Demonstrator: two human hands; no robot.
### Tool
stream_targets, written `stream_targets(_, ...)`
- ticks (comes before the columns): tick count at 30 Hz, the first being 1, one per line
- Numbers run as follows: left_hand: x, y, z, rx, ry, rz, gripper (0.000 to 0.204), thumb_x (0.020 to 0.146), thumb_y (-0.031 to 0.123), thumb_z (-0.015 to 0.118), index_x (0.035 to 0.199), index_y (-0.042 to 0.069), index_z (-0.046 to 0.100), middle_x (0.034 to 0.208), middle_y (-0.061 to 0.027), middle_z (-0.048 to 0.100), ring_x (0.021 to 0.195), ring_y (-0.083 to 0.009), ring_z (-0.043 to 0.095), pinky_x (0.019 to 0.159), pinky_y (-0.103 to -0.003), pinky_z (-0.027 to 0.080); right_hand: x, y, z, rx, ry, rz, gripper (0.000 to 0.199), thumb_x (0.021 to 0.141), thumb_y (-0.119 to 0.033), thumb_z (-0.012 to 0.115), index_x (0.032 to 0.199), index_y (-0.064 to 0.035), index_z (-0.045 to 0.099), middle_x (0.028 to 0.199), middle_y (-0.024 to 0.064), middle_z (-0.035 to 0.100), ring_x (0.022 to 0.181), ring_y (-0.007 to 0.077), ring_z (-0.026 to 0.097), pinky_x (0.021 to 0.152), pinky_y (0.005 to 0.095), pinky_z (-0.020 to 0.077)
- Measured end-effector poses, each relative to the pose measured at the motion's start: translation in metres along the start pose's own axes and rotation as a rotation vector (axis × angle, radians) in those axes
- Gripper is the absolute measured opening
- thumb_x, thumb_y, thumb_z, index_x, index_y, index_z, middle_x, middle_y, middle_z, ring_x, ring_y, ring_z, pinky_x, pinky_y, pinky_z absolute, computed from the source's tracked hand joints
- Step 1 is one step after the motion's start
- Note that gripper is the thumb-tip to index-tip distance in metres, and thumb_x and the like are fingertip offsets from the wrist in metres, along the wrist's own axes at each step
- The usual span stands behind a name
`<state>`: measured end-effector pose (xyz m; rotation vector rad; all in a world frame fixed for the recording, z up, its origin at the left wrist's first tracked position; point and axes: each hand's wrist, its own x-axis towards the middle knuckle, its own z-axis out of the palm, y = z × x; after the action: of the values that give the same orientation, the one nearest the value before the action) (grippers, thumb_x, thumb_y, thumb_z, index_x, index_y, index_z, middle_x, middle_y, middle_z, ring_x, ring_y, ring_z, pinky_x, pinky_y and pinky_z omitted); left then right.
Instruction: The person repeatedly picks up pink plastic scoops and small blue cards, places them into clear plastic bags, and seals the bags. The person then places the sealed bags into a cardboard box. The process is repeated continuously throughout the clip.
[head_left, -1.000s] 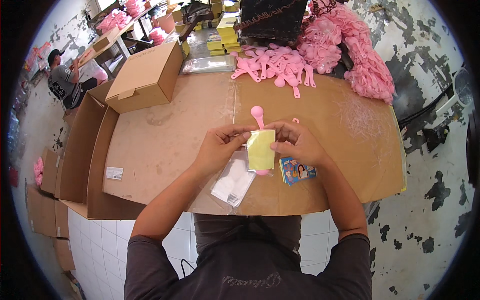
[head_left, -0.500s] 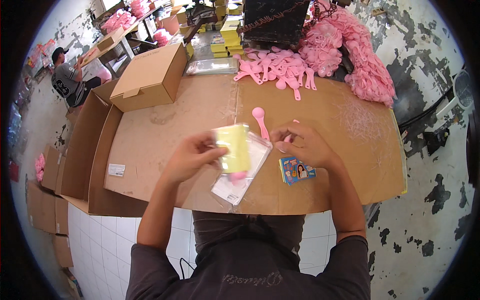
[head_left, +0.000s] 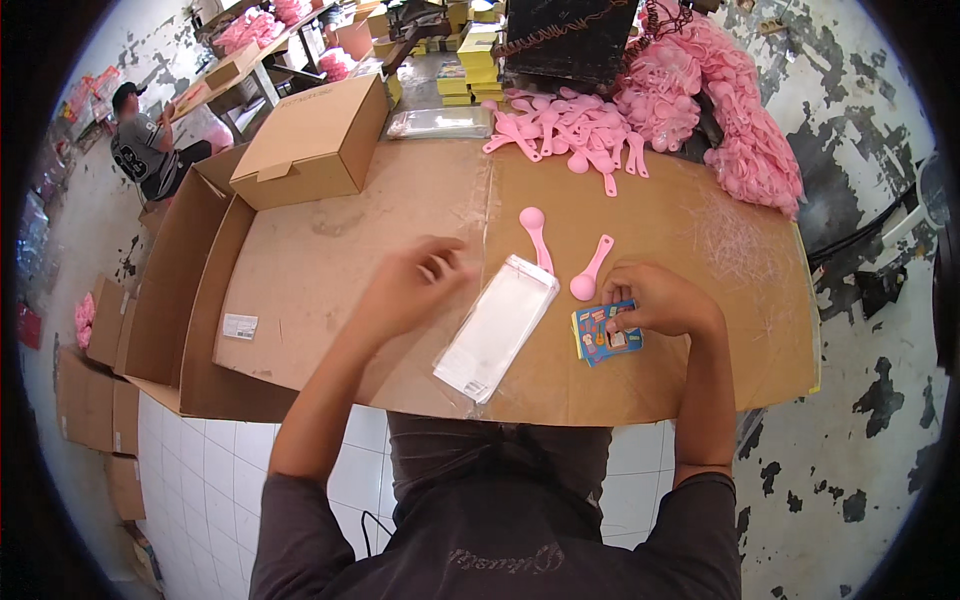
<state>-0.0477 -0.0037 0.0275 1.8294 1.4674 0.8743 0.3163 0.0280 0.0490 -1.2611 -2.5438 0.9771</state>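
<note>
My left hand (head_left: pixel 412 290) is over the cardboard left of the clear plastic sleeves (head_left: pixel 497 328); it is slightly blurred, its fingers loosely bent and apart, with nothing seen in them. A small stack of blue picture cards (head_left: pixel 592 338) lies in front of my right hand (head_left: pixel 655 300), whose thumb and fingers close on the top of it. One pink measuring spoon (head_left: pixel 583 286) rests just beyond the cards. Another pink spoon (head_left: pixel 534 222) lies at the far end of the sleeves, its handle reaching toward them.
A pile of pink spoons (head_left: pixel 570 130) sits at the back, beside bagged pink spoons (head_left: pixel 755 140). A closed carton (head_left: pixel 305 150) and an open cardboard box (head_left: pixel 190 290) stand left. Yellow stacks (head_left: pixel 480 60) are behind. Another person (head_left: pixel 145 150) sits far left.
The yellow packet has left my left hand and is out of sight. My right hand has let go of a pink spoon and come down onto the cards. The view has shifted slightly.
</note>
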Motion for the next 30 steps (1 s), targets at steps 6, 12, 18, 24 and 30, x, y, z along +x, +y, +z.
stream_targets(6, 0.029, -0.006, 0.033, 0.300, -0.100, 0.145, 0.023, 0.088, 0.019, 0.082, 0.096, -0.001, 0.075, 0.090, -0.0092, 0.073, 0.073, -0.0137, 0.066, 0.066, -0.032, 0.053, 0.003, 0.008, -0.003, 0.169, -0.022, 0.026, 0.023, 0.078, -0.007, 0.085, 0.097, -0.0007, 0.073, 0.092, 0.0091, 0.071, 0.088, 0.0210, 0.065, 0.077, 0.0353, 0.0528)
stream_targets(12, 0.025, -0.002, 0.033, -0.010, -0.127, -0.023, 0.020, 0.092, 0.017, 0.078, 0.098, -0.002, 0.075, 0.071, -0.0065, 0.071, 0.062, -0.0099, 0.062, 0.058, -0.029, 0.050, 0.008, -0.004, 0.004, 0.194, 0.099, -0.151, 0.017, 0.085, -0.009, 0.078, 0.098, -0.0007, 0.071, 0.097, 0.0107, 0.072, 0.091, 0.0223, 0.067, 0.082, 0.0357, 0.0534)
stream_targets(18, 0.020, 0.001, 0.030, -0.166, -0.189, -0.127, 0.015, 0.096, 0.013, 0.074, 0.102, -0.001, 0.075, 0.077, -0.0039, 0.071, 0.063, -0.0075, 0.060, 0.057, -0.025, 0.047, 0.039, -0.016, 0.057, 0.108, 0.256, -0.395, 0.019, 0.090, -0.012, 0.073, 0.107, -0.0028, 0.072, 0.107, 0.0112, 0.072, 0.107, 0.0281, 0.063, 0.097, 0.0402, 0.0488)
stream_targets(24, 0.025, -0.022, 0.031, -0.796, -0.050, 0.050, 0.020, 0.102, 0.005, 0.065, 0.121, -0.002, 0.066, 0.094, -0.0095, 0.076, 0.078, -0.0138, 0.073, 0.070, -0.028, 0.058, 0.040, -0.018, 0.054, 0.172, 0.279, -0.223, 0.020, 0.093, -0.010, 0.072, 0.112, -0.0030, 0.070, 0.109, 0.0105, 0.072, 0.105, 0.0245, 0.067, 0.094, 0.0377, 0.0525)
stream_targets(30, 0.017, -0.005, 0.034, -0.799, -0.263, -0.046, 0.034, 0.099, 0.003, 0.071, 0.132, -0.004, 0.063, 0.101, -0.0139, 0.078, 0.088, -0.0176, 0.076, 0.083, -0.030, 0.062, 0.043, -0.012, 0.053, 0.790, 0.551, -0.152, 0.033, 0.097, -0.002, 0.069, 0.129, -0.0017, 0.061, 0.105, 0.0085, 0.071, 0.103, 0.0156, 0.069, 0.086, 0.0322, 0.0563)
